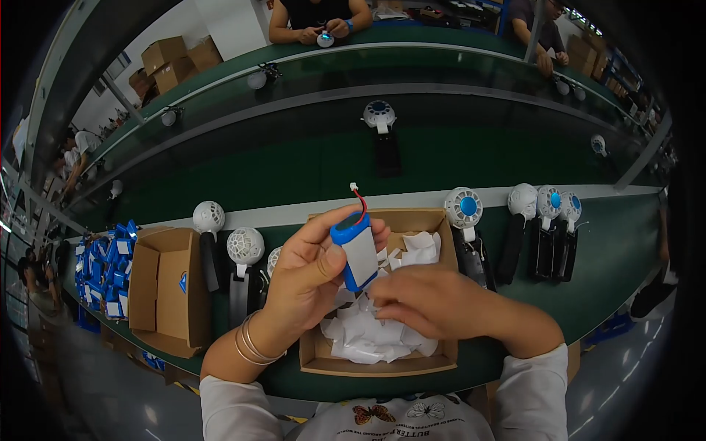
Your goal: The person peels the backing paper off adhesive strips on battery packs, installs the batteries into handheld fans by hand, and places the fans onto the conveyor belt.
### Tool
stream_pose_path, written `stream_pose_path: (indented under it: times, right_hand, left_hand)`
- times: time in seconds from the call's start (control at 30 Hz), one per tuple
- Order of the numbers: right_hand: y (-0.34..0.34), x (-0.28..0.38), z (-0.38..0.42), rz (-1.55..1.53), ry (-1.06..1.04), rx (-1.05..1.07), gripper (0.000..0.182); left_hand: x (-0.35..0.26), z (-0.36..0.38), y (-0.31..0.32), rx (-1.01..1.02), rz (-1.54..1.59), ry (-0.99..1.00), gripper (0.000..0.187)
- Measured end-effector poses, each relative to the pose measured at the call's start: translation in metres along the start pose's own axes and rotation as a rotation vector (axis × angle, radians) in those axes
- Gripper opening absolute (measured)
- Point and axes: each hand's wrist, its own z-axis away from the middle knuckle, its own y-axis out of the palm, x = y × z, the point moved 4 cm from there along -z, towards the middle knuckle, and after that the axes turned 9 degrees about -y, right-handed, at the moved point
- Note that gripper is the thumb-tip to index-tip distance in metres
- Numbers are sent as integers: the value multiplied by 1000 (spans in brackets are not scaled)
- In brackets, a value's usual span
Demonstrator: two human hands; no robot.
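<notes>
My left hand holds a blue battery pack upright above an open cardboard box, thumb on its front and fingers behind. A white rectangular pad covers most of the battery's near face. From its top rises a red lead ending in a small white connector. Close to the battery's lower right corner is my right hand, its fingers curled and pinched together; what they hold, if anything, is hidden. Below both hands, crumpled white paper pieces lie in the cardboard box.
Several blue battery packs are heaped at left beside another open box. White fan heads on black handles stand both sides, including one fan with a blue centre. A conveyor belt runs beyond; a person works opposite.
</notes>
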Motion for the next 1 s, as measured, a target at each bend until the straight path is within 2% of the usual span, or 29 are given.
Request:
stream_pose_path:
  times: [0.07, 0.1, 0.2, 0.43, 0.53, 0.6, 0.63, 0.7, 0.73, 0.77, 0.83, 0.87, 0.93, 0.97, 1.0]
  right_hand:
    - [-15, -9, 2, -60, 146, -332, 22]
    - [-16, -10, 3, -55, 154, -337, 22]
    - [-22, -20, 13, -214, 353, -622, 12]
    - [-21, -24, 17, -167, 280, -673, 12]
    - [-26, -23, 17, -47, 169, -634, 13]
    - [-29, -17, 15, 151, -29, -576, 14]
    - [-26, -17, 15, 151, -30, -575, 14]
    - [-7, -10, 11, 306, -268, -369, 15]
    - [2, -10, 12, 293, -290, -292, 15]
    - [2, -9, 12, 287, -300, -294, 15]
    - [-6, -10, 14, 243, -206, -413, 17]
    - [-10, -8, 11, 243, -210, -412, 17]
    - [-27, -14, 13, 242, 20, -566, 17]
    - [-27, -17, 16, 138, 103, -599, 15]
    - [-26, -17, 16, 143, 109, -599, 15]
  left_hand:
    - [4, 1, 2, 23, -57, 0, 50]
    - [4, 1, 4, 40, -90, 8, 50]
    - [6, 3, 6, 54, -167, 5, 53]
    - [10, 5, 8, 57, -300, -8, 58]
    - [12, 5, 9, 90, -301, -22, 58]
    - [17, 5, 8, 71, -255, -41, 56]
    - [20, 5, 8, 53, -207, -59, 54]
    - [21, -3, 8, 45, -78, -63, 52]
    - [20, -7, 7, 37, 45, -71, 50]
    - [15, -9, 7, 29, 39, -65, 50]
    - [1, -9, 0, -119, -126, 10, 58]
    - [-2, -7, -1, -39, -73, 17, 50]
    - [3, -5, 2, -6, -91, 8, 51]
    - [7, -5, 5, 26, -111, -4, 52]
    - [10, -3, 6, 31, -107, -8, 52]
